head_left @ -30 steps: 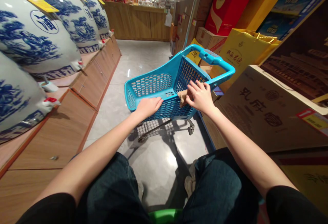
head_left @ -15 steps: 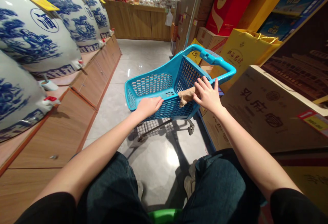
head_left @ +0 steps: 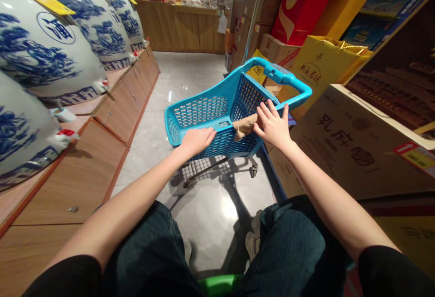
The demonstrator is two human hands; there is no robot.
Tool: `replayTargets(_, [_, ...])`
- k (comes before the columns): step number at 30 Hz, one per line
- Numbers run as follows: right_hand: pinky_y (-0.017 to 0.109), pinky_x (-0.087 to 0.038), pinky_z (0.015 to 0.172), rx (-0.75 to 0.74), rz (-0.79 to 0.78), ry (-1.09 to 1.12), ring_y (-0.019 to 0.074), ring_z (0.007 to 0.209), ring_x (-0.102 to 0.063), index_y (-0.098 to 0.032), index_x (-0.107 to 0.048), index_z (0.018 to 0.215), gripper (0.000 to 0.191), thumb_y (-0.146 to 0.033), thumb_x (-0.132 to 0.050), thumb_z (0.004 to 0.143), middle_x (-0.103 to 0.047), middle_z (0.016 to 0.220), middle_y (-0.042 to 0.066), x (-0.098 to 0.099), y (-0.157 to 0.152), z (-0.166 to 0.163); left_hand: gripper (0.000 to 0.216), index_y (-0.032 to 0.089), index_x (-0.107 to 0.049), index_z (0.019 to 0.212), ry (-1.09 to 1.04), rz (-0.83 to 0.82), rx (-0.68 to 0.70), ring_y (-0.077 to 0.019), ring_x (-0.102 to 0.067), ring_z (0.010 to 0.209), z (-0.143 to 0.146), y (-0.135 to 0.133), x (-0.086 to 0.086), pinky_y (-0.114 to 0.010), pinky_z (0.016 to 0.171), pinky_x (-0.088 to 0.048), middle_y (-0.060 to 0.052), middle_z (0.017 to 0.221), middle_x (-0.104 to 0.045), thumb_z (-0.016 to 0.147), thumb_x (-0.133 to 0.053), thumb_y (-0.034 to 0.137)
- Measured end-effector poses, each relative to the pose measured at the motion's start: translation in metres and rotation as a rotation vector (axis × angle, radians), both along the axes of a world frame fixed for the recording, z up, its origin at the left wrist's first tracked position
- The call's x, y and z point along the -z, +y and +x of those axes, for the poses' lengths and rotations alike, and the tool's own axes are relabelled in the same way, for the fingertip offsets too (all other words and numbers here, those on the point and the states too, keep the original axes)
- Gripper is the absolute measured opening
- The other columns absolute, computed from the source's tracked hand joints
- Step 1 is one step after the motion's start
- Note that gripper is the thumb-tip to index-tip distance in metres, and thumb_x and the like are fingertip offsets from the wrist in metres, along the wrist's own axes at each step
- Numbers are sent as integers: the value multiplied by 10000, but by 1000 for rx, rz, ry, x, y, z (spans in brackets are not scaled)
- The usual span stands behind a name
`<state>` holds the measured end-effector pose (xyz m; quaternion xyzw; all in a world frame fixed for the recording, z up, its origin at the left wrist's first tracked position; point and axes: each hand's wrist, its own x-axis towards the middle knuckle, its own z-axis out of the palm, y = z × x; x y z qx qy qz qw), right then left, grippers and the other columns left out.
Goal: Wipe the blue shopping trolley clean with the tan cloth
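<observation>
A small blue plastic shopping cart point(head_left: 200, 109) stands side-on before me, its basket bare inside. My left hand point(head_left: 199, 142) is closed over the near rim, fingers wrapped over the edge. Farther right along that rim, below the push handle point(head_left: 288, 79), my right hand point(head_left: 274, 124) presses a tan cloth point(head_left: 244, 127) against the cart, its fingers spread and the thumb hooked on the near side. Part of the cloth drapes down the outer wall; the rest is hidden under the palm.
Large blue-and-white jars point(head_left: 50, 56) line a wooden cabinet point(head_left: 68, 174) on the left. At right are cartons point(head_left: 353, 143), a yellow gift bag point(head_left: 316, 70) and a red box point(head_left: 302, 7). A counter with packaged goods point(head_left: 176, 22) stands beyond the tiled floor.
My right hand and the cloth have slid very slightly left along the rim. My left hand keeps its hold, and the cart stays put.
</observation>
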<state>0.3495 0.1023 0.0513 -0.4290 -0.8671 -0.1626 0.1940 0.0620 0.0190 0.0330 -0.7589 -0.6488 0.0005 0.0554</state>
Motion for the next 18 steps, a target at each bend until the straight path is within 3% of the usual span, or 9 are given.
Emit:
replayTargets(3, [779,-63,1207,23,14,10,437,1558,-270,-54,-401,1574,694,-358,-485,956,-377,1650,231,2,-1,-2,572,201,-689,1168,-6,8,2,-291,-753,970,0,0,0,-324,714,-505,-119,1081,-788,1096,-187,465])
replayTargets(6, [653,-185,1254,-85,-11,-19,401,1584,-231,-8,-379,1575,721,-374,-485,962,-311,1677,244,10,-13,-16,568,203,-692,1160,-9,11,1,-286,-755,970,0,1,1,-319,722,-507,-119,1072,-789,1095,-194,468])
replayTargets(10, [525,-278,1267,-252,-79,-74,328,1562,-323,-37,-439,1553,643,-357,-436,995,-413,1640,199,15,-20,-27,570,204,-692,1158,-21,5,3,-306,-756,980,0,1,1,-342,731,-515,-123,1086,-787,1092,-193,471])
replayTargets(14, [546,-302,1251,-131,-60,2,350,1496,-426,-22,-503,1501,614,-367,-431,999,-528,1553,218,10,-2,-12,554,200,-690,1161,-46,-3,-7,-311,-754,991,0,0,-1,-351,753,-522,-134,1081,-787,1089,-208,464])
replayTargets(18, [602,-288,1231,-37,1,58,391,1478,-427,-24,-549,1460,597,-379,-433,994,-549,1526,234,7,7,-3,545,206,-688,1155,-62,-8,-12,-310,-754,994,1,0,-1,-352,766,-522,-130,1085,-787,1088,-212,464])
